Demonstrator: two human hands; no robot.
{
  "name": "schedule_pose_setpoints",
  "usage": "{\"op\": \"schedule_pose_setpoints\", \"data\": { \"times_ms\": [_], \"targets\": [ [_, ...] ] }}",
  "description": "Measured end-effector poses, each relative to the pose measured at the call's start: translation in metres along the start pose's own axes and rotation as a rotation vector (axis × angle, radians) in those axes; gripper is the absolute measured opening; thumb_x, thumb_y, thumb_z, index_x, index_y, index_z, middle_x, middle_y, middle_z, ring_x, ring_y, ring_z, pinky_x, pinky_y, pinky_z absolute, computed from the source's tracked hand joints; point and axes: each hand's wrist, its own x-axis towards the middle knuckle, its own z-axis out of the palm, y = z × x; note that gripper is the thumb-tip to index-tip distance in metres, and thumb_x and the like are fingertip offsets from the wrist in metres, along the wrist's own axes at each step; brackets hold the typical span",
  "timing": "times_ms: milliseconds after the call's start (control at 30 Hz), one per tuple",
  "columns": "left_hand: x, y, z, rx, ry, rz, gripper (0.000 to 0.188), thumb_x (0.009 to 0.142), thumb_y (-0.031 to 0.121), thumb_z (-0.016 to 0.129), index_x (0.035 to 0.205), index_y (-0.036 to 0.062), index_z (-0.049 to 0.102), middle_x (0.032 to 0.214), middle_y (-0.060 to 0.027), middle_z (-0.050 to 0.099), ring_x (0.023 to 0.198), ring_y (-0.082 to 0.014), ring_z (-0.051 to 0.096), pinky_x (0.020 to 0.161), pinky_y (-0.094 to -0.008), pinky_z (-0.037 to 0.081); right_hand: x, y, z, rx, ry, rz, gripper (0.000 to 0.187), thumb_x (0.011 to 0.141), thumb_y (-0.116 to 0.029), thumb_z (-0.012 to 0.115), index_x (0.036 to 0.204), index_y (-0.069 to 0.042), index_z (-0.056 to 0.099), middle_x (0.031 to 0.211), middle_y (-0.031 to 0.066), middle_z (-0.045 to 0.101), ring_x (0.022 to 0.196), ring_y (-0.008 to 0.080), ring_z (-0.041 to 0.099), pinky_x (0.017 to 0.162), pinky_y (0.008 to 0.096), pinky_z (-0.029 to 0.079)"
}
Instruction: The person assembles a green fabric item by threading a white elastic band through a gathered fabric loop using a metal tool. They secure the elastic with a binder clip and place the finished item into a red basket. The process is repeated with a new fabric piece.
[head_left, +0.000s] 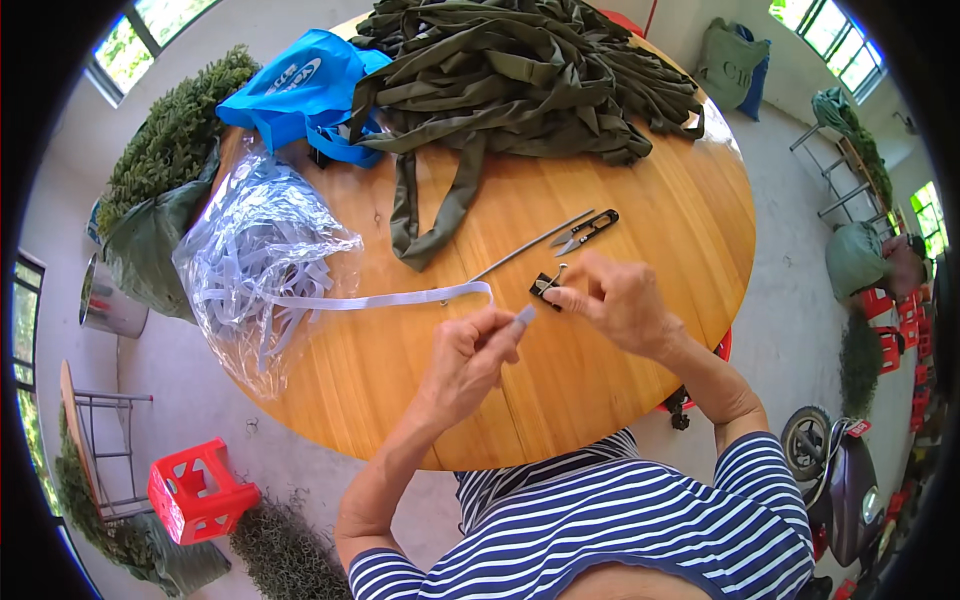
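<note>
Pinched between thumb and forefinger of my left hand (470, 362) is the end of a white elastic band (380, 300). The band runs left over the table to a clear plastic bag (265, 250) full of the same strips. My right hand (622, 305) is bent closed beside a small black block (542, 291) with shiny metal bits on it. Its thumb and forefinger are at the block; what they grip is too small to make out. Black-handled thread snips (588, 232) and a thin metal rod (530, 245) lie just beyond.
Dark green fabric straps (520, 80) heap over the far side of the round wooden table (660, 215), one loop hanging toward me. A blue bag (300, 90) sits at the far left. On the floor are a red stool (200, 490) and, at right, a motor scooter (840, 480).
</note>
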Motion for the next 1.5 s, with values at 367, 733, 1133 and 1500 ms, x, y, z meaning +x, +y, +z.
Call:
{"op": "schedule_pose_setpoints", "data": {
  "times_ms": [367,733,1133,1500],
  "targets": [
    [0.049,-0.017,0.012,-0.383,-0.083,0.051,0.023,0.085,0.022,0.058,0.094,0.0011,0.063,0.087,-0.0037,0.06,0.074,-0.0079,0.056,0.062,-0.0219,0.05,0.016,0.019,0.021,0.616,0.062,0.069,0.022,0.088,-0.02,0.053,0.083,0.001,0.056,0.065,0.0024,0.053,0.054,0.0062,0.05,0.046,0.0253,0.039],
    [0.041,-0.025,0.01,-0.23,-0.085,0.258,0.016,0.085,0.011,0.057,0.089,-0.0032,0.063,0.096,-0.0067,0.053,0.083,-0.0113,0.054,0.068,-0.0234,0.051,0.045,0.014,0.013,-0.022,-0.212,-0.04,0.059,0.09,-0.051,0.026,0.068,-0.005,0.057,0.062,0.0121,0.057,0.062,0.0308,0.055,0.06,0.0385,0.042],
    [0.024,-0.004,-0.003,-0.289,-0.046,0.094,0.02,0.083,0.017,0.058,0.081,-0.0025,0.062,0.061,-0.0004,0.054,0.052,-0.0057,0.051,0.049,-0.0198,0.043,0.048,0.031,0.015,0.424,0.085,0.145,0.058,0.092,-0.045,0.028,0.059,0.001,0.04,0.051,0.0082,0.04,0.05,0.0195,0.037,0.053,0.032,0.034],
    [0.025,-0.008,0.003,-0.135,-0.065,0.162,0.02,0.081,0.016,0.059,0.076,-0.0036,0.062,0.056,-0.0004,0.049,0.05,-0.0053,0.049,0.044,-0.0218,0.038,0.041,0.021,0.025,0.272,0.109,-0.01,0.052,0.091,-0.04,0.031,0.06,0.001,0.042,0.053,0.0123,0.045,0.05,0.0265,0.044,0.051,0.0358,0.035]
  ]
}}
